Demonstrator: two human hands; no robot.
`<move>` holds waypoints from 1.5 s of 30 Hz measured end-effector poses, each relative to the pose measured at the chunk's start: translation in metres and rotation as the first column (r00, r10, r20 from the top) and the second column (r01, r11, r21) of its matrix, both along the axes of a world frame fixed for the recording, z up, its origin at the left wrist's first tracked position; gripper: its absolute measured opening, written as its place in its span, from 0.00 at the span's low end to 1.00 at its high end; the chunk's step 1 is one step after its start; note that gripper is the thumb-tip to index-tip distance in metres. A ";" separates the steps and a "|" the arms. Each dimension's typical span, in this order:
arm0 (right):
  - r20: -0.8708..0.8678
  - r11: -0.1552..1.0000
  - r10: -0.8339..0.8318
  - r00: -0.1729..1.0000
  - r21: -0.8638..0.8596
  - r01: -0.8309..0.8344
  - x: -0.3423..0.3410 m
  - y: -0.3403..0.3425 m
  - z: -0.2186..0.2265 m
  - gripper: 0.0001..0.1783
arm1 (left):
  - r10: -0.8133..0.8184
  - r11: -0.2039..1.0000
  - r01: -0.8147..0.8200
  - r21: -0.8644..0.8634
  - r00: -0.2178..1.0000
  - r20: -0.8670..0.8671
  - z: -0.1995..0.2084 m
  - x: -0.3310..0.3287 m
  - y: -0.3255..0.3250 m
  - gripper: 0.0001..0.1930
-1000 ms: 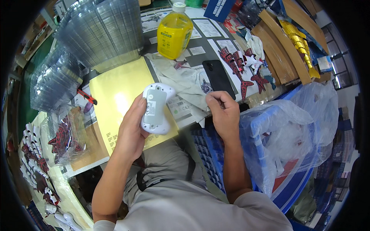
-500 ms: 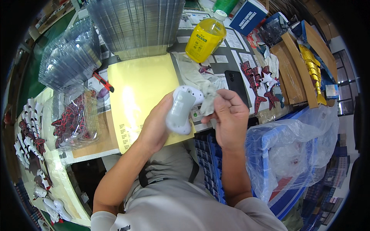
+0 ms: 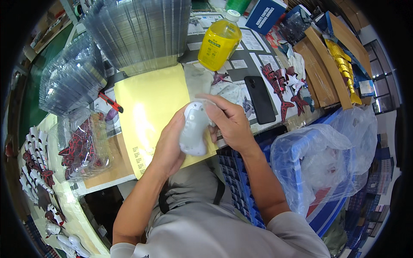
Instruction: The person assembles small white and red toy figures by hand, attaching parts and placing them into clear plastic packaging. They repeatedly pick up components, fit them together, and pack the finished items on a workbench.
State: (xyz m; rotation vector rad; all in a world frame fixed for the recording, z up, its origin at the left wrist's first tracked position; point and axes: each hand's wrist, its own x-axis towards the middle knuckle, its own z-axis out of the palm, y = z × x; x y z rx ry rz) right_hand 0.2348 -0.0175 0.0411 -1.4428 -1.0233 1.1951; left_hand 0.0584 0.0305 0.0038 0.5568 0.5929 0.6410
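A white remote control (image 3: 193, 131) with a grey panel is held over the yellow sheet, blurred by motion. My left hand (image 3: 168, 144) is closed round its left side. My right hand (image 3: 227, 120) is closed at its upper right edge, fingers bent over the top end. A pale grey cloth (image 3: 198, 79) runs from the table to my right fingers; the part inside them is mostly hidden. Beneath lies the yellow sheet (image 3: 150, 103), partly covered by my left hand.
Clear plastic trays (image 3: 137, 36) are stacked behind the sheet. A bottle of yellow liquid (image 3: 219, 41), black phone (image 3: 260, 99) and red cutter (image 3: 111, 102) lie around it. Red-black toy parts fill a clear tray (image 3: 86, 146) at left. A plastic-lined blue crate (image 3: 292, 161) stands at right.
My right hand has moved left with the cloth, up against the remote control. The remote control is tilted differently and has shifted slightly left.
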 end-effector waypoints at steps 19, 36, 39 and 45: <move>-0.071 0.894 -0.336 0.939 0.289 0.342 0.005 -0.010 -0.007 0.19 | 0.071 0.992 -0.072 -0.101 0.997 -0.016 -0.018 -0.004 -0.001 0.29; 0.275 0.904 -0.372 0.887 0.323 0.279 -0.007 0.023 -0.027 0.14 | 0.004 1.000 -0.005 0.010 0.996 0.094 -0.012 -0.004 0.001 0.24; 0.074 0.886 -0.418 0.905 0.252 0.389 0.000 0.017 -0.028 0.16 | 0.000 0.998 0.013 -0.056 0.977 0.215 -0.013 -0.010 0.003 0.24; 0.256 0.886 -0.424 0.869 0.319 0.338 -0.017 -0.021 -0.029 0.15 | 0.081 0.995 -0.060 -0.080 0.954 0.289 -0.011 -0.008 0.001 0.25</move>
